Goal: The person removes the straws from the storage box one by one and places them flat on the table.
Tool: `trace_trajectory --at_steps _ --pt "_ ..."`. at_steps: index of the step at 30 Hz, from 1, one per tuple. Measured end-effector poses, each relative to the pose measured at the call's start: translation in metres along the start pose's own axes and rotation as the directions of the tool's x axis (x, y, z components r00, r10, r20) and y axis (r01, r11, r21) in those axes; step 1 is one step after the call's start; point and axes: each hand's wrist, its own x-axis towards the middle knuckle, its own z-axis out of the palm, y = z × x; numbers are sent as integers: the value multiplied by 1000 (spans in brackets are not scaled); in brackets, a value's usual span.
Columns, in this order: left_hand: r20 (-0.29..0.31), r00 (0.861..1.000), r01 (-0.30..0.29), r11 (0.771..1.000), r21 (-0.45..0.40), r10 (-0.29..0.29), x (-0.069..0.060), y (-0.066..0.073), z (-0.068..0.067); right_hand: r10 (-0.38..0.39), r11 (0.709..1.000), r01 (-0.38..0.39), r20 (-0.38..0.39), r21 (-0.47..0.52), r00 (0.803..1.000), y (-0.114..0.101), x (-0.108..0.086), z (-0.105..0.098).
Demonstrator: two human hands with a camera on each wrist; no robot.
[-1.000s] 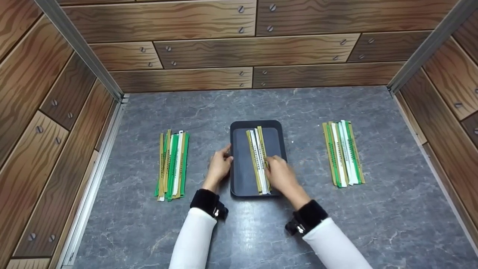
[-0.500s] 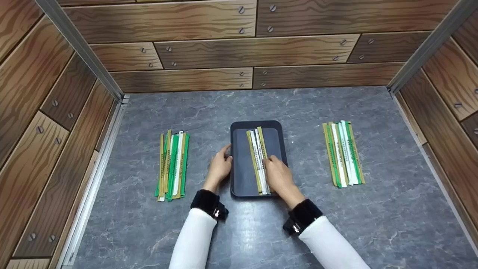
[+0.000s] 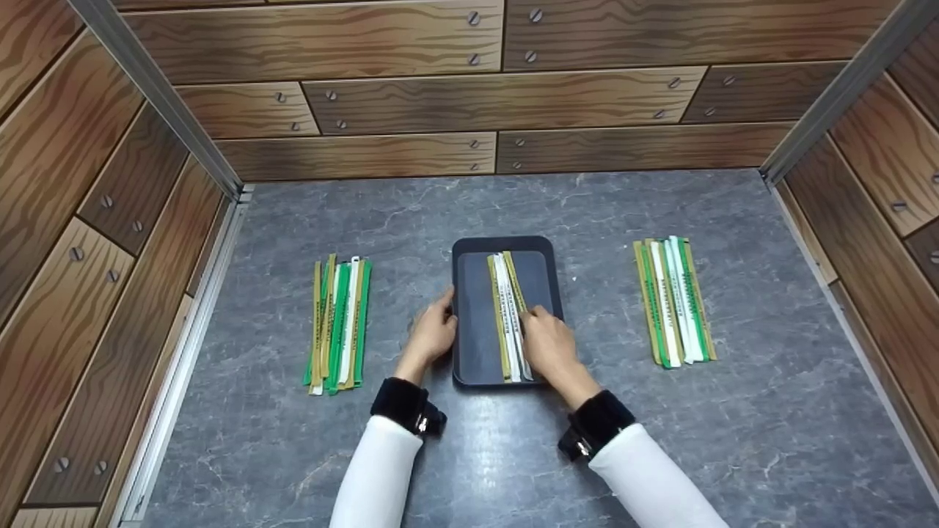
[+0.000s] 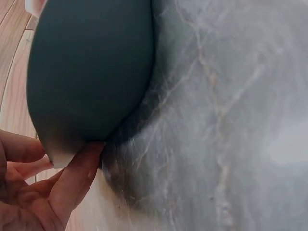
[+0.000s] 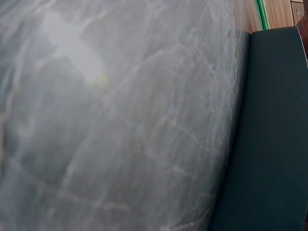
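A dark grey rectangular tray (image 3: 473, 323) lies in the middle of the table. Several long, slim wrapped sticks (image 3: 506, 301), gold and white with print along them, lie lengthwise in its right half. My left hand (image 3: 431, 328) is at the tray's left side; in the left wrist view its thumb and fingers (image 4: 79, 178) pinch the tray wall. My right hand (image 3: 550, 345) reaches over the tray's right rim, fingers curled at the rightmost gold wrapped stick. Its fingertips are hidden in the head view, and the right wrist view shows only tray wall and table.
A bundle of green, gold and white wrapped sticks (image 3: 341, 323) lies left of the tray. Another such bundle (image 3: 675, 301) is on the right. Wood-patterned walls (image 3: 411, 106) enclose the back and sides of the grey marbled table (image 3: 792, 411).
The wrapped sticks in the tray have shifted slightly, the left ones rightward at their far ends. My right hand has come a little left over the tray, and my left forefinger has drawn in.
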Motion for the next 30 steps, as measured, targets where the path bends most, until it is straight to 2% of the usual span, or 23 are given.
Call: trace_trajectory --at_steps 6,9,12,15,19,23,26,30 --pt "-87 996 -21 996 83 28 -12 3 5 11 1000 -11 10 9 1000 0 1 -1" --pt "-101 994 -41 996 79 49 -16 3 7 28 999 -28 17 16 999 0 0 -2" --pt "-108 993 -38 997 63 45 -16 1 9 57 998 -58 33 37 998 0 0 -5" --pt "-121 992 -36 998 44 41 -15 -2 11 88 990 -92 43 103 995 0 -2 -12" --pt "-138 989 -50 998 24 53 -14 -3 11 116 960 -120 30 252 993 3 -3 -25" --pt "-141 988 -57 998 21 60 -14 -5 11 156 910 -150 16 387 988 12 -6 -38" --pt "-144 988 -59 998 25 62 -13 -6 11 195 886 -178 3 428 981 24 -11 -48" --pt "-142 988 -62 998 26 65 -12 -7 11 244 879 -214 -17 425 970 46 -19 -60"
